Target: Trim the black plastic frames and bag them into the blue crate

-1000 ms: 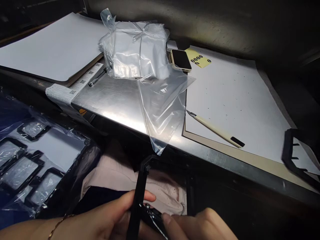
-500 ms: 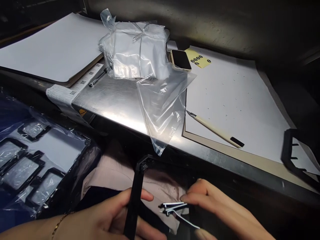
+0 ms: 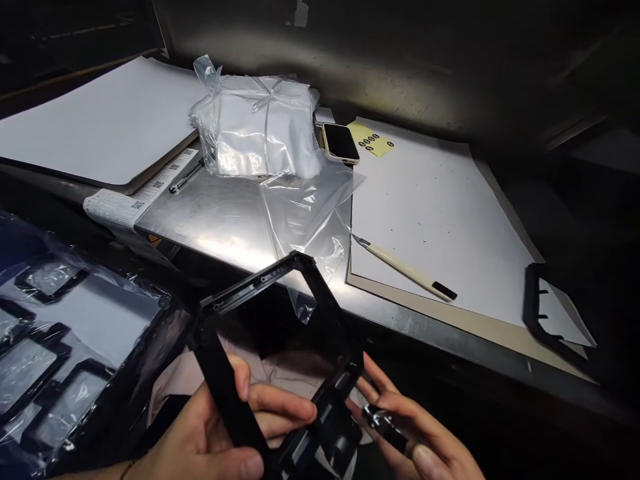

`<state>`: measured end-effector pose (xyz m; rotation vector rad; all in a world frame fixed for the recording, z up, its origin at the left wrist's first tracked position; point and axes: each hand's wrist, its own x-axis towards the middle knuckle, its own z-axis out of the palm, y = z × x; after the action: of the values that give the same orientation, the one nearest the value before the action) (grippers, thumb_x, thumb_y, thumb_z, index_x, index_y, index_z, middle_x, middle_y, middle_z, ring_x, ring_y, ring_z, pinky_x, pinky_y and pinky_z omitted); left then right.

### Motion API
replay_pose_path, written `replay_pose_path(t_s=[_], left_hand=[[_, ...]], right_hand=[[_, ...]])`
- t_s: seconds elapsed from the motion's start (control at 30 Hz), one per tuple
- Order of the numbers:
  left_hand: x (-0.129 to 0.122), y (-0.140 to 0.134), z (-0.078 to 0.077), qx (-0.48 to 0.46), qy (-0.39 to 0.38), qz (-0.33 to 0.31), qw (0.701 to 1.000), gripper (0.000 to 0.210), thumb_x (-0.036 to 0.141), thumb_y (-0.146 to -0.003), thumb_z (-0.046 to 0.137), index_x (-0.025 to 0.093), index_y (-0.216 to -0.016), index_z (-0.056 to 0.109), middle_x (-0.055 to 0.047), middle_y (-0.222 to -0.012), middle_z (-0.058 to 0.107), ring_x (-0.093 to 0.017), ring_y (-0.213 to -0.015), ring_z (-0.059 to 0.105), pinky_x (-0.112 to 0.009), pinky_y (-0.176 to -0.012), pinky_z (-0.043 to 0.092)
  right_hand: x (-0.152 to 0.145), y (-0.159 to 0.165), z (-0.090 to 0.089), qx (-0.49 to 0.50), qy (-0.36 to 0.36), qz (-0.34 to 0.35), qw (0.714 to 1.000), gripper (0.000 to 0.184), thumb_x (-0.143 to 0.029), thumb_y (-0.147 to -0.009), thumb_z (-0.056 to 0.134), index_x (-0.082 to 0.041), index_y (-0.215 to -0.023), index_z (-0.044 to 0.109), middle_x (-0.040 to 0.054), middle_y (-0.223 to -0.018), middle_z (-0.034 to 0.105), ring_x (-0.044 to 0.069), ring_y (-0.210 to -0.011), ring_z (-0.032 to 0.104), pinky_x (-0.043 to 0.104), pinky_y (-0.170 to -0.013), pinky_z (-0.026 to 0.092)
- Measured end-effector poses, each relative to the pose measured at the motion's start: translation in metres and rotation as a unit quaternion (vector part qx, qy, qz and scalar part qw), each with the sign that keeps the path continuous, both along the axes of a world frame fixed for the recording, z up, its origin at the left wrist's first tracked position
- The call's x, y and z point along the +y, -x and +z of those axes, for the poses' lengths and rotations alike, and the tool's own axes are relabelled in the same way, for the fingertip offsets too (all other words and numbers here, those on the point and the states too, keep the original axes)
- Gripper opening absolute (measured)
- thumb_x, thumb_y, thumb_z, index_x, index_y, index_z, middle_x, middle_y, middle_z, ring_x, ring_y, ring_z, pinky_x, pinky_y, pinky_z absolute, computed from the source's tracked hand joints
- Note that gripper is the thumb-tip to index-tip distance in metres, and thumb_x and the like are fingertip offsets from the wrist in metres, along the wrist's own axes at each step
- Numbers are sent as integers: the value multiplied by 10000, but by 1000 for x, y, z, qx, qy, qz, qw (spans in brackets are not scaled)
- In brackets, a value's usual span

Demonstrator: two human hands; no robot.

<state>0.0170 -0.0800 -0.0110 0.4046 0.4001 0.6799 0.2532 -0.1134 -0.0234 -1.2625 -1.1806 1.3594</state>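
Observation:
My left hand (image 3: 213, 427) is closed around one side of a black plastic frame (image 3: 320, 293), held tilted up in front of me. Its opening faces me, and a wider black section with slots sits at its lower right. My right hand (image 3: 425, 433) is beside that lower right corner, with its fingers curled round a small black and shiny metal tool (image 3: 384, 427). The fingers hide much of that tool, so its exact kind does not show. Some right fingertips reach behind the frame's corner.
A wrapped bundle (image 3: 260, 127), a phone (image 3: 341, 142) and a clear bag (image 3: 300, 207) lie on the metal bench. On white sheets (image 3: 415, 207) rest a craft knife (image 3: 405, 267) and another black frame (image 3: 535, 313). Several bagged frames (image 3: 37, 363) are at left.
My left hand has turned the frame from nearly edge-on to show its opening. My right hand has drawn close to its lower corner with the tool. The whole view has shifted slightly.

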Motion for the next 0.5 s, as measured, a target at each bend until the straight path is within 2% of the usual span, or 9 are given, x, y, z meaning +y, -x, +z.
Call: replay_pose_path(t_s=[0.1, 0.17, 0.23, 0.3, 0.37, 0.43, 0.5], left_hand=[[-4, -18, -13, -34, -74, 26, 996, 151, 150, -777, 580, 242, -786, 460, 11, -1140, 596, -207, -1235, 362, -466, -1032, 198], [-9, -25, -24, -12, -131, 28, 991, 101, 149, -772, 578, 240, -753, 538, 20, -1168, 573, -200, -1239, 354, -433, -1015, 262], [-15, -27, -31, 30, -199, 8, 980, 132, 167, -770, 577, 287, -796, 625, 31, -1183, 553, -216, -1224, 374, -414, -962, 348], [-17, -25, -35, 85, -238, -48, 966, 213, 199, -756, 597, 340, -909, 639, 15, -1203, 532, -222, -1162, 447, -382, -914, 392], [-13, -19, -35, 139, -209, -101, 963, 291, 223, -757, 596, 333, -1026, 590, -29, -1236, 502, -218, -1071, 527, -355, -849, 429], [-3, -12, -33, 160, -98, -109, 976, 265, 299, -813, 505, 268, -1073, 544, -88, -1188, 537, -231, -949, 604, -337, -708, 481], [11, -3, -31, 124, 24, -107, 986, 382, 423, -857, 333, 180, -1091, 512, -146, -1077, 603, -285, -875, 634, -329, -586, 491]], right_hand=[[10, 14, -6, 86, 12, -41, 995, 223, -375, -769, 517, -264, -929, 626, 95, -1142, 579, 274, -981, 576, 397, -765, 487], [19, 18, -4, 88, -19, -50, 995, 201, -374, -751, 543, -271, -901, 628, 72, -1068, 619, 234, -915, 607, 367, -773, 482], [27, 14, 0, 71, -40, -24, 996, 194, -372, -743, 554, -265, -890, 621, 63, -1028, 629, 212, -868, 620, 338, -762, 485], [33, 6, 4, 58, -52, 19, 997, 179, -371, -744, 557, -263, -877, 613, 53, -1004, 623, 197, -838, 624, 308, -731, 494], [38, -3, 8, 42, -72, 58, 995, 159, -367, -750, 554, -267, -861, 608, 38, -967, 619, 189, -839, 619, 285, -700, 500], [43, -12, 11, 2, -91, 97, 991, 144, -355, -754, 549, -270, -856, 603, 30, -949, 616, 192, -871, 605, 284, -709, 493], [48, -19, 13, -41, -98, 148, 983, 129, -334, -756, 542, -264, -849, 596, 29, -956, 612, 196, -888, 595, 295, -727, 483]])
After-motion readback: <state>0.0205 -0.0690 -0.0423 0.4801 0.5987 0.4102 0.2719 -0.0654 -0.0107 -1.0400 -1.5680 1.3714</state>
